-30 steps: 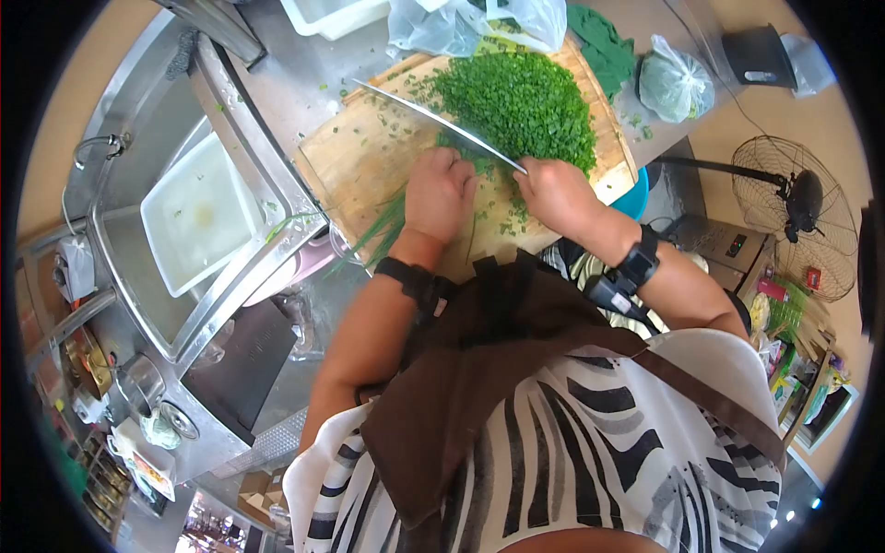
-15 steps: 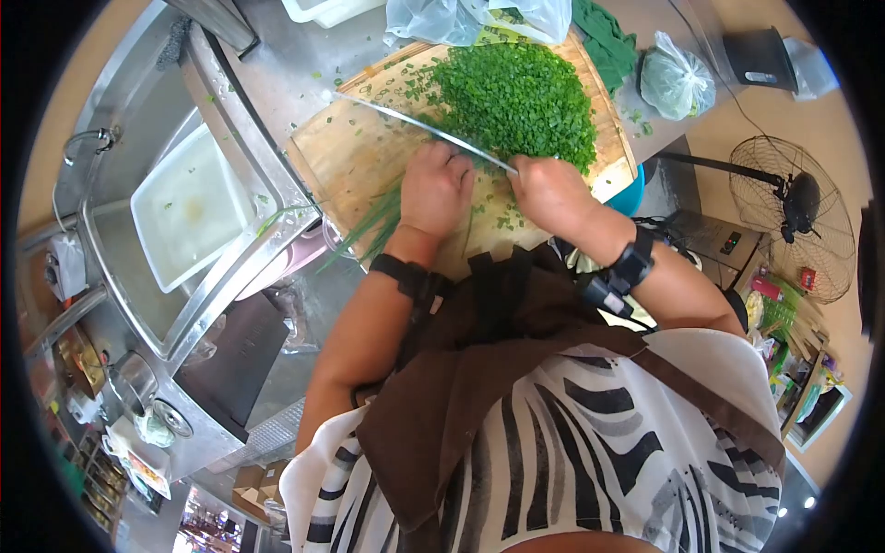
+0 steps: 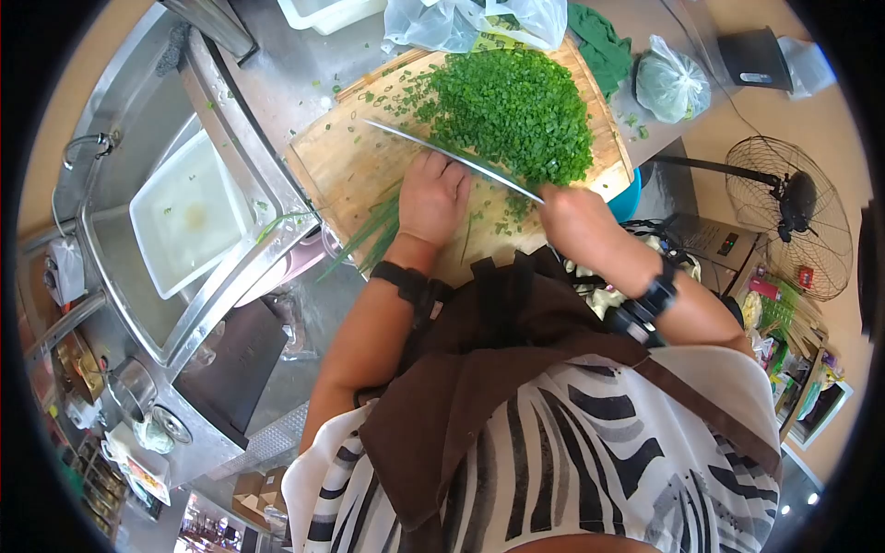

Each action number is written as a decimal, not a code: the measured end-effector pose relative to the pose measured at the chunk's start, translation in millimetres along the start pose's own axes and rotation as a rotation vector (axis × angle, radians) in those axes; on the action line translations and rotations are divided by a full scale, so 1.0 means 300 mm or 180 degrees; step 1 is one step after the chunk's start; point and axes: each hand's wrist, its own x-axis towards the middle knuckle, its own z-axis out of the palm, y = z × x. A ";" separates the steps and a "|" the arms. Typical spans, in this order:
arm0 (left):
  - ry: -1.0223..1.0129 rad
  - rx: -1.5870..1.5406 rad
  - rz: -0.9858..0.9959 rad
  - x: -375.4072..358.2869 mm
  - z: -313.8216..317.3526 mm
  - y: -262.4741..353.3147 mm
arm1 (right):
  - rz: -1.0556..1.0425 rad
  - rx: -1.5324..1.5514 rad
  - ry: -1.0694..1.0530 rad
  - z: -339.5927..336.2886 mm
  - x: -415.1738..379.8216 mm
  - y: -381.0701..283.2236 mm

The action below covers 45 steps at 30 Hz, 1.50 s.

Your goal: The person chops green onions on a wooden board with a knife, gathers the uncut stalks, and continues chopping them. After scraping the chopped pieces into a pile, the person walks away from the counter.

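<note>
Knife [image 3: 461, 163] is in the right hand [image 3: 579, 229], its handle closed inside the folded fingers, and its blade slants away past the front of the left hand [image 3: 431, 198], above the cutting board [image 3: 336, 166]. The left hand is curled, with fingers pressed together, over the green onion stalks [image 3: 371, 235]; its fingertips are hidden, so I cannot tell what they pinch. The stalks come out on the outer side of this hand, toward the board's near edge. Beyond the blade from both hands is a broad heap of chopped green onion [image 3: 516, 101], with loose pieces scattered around it. Farther ahead of the hands are clear plastic bags [image 3: 433, 25], and to the right of these a green cloth [image 3: 601, 48] and a knotted plastic bag [image 3: 671, 85]. Well to the left of the left hand, a white tub [image 3: 184, 217] sits tilted in the metal sink [image 3: 115, 244].
</note>
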 end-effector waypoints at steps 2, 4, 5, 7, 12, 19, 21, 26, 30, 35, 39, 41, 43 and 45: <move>-0.0010 0.0109 0.0065 0.001 0.000 0.002 | -0.0077 0.0048 0.0113 0.049 0.106 -0.050; -0.0164 0.0125 -0.0081 -0.006 -0.006 0.005 | -0.0189 0.0087 0.0286 0.084 0.153 -0.047; -0.0314 0.0108 -0.0222 -0.012 -0.015 0.008 | -0.0268 0.0226 0.0416 0.095 0.158 -0.037; -0.0229 0.0039 -0.0115 -0.021 -0.012 0.001 | -0.0358 0.0301 0.0627 0.067 0.147 -0.019; -0.0075 -0.0094 -0.0060 -0.018 -0.006 0.002 | -0.0145 0.0193 0.0291 -0.034 -0.041 0.015; -0.0046 -0.0038 -0.0017 -0.022 0.002 -0.003 | 0.0023 0.0153 -0.0003 0.041 0.041 -0.003; -0.0112 -0.0010 -0.0040 -0.015 -0.007 -0.004 | -0.0095 0.0176 0.0182 0.072 0.125 -0.032; -0.0026 0.0015 -0.0022 -0.018 -0.024 0.017 | -0.0315 0.0481 0.0728 0.075 0.134 0.005; -0.0170 -0.0067 -0.0099 -0.046 -0.012 -0.003 | -0.0132 0.0247 0.0436 -0.011 -0.032 0.019; 0.0071 0.0054 0.0042 -0.026 -0.010 0.006 | -0.0012 -0.0156 -0.0116 -0.021 -0.079 0.012; -0.0012 0.0078 0.0022 -0.015 -0.023 0.016 | -0.0167 0.0087 0.0215 0.099 0.097 -0.034; -0.0256 0.0040 -0.0042 -0.023 -0.045 0.024 | -0.0302 0.0151 0.0483 0.106 0.122 -0.049; -0.0269 0.0031 -0.0014 -0.028 -0.047 0.016 | -0.0224 0.0299 0.0438 0.073 0.129 -0.044; -0.0249 -0.0015 -0.0020 -0.017 -0.038 0.007 | -0.0193 0.0279 0.0575 0.062 0.101 -0.026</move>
